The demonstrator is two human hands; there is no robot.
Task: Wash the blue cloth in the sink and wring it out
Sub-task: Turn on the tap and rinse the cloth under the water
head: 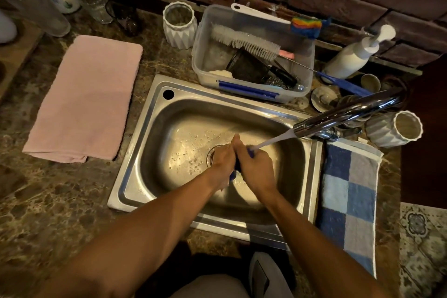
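The blue cloth (236, 167) is squeezed between both hands over the steel sink (145, 152); only small blue strips show between the palms and near the right thumb. My left hand (223, 158) and my right hand (256, 168) press together around it above the drain. A stream of water (271, 140) runs from the chrome faucet (343, 113) onto the cloth at the top of my right hand. Water droplets dot the basin floor.
A pink towel (84, 99) lies left of the sink, a blue checked towel (348, 198) on the right. Behind the sink stand a clear tub of brushes (251, 55), white ribbed cups (179, 24) (396, 128) and a soap pump bottle (355, 53). A brick wall backs the stone counter.
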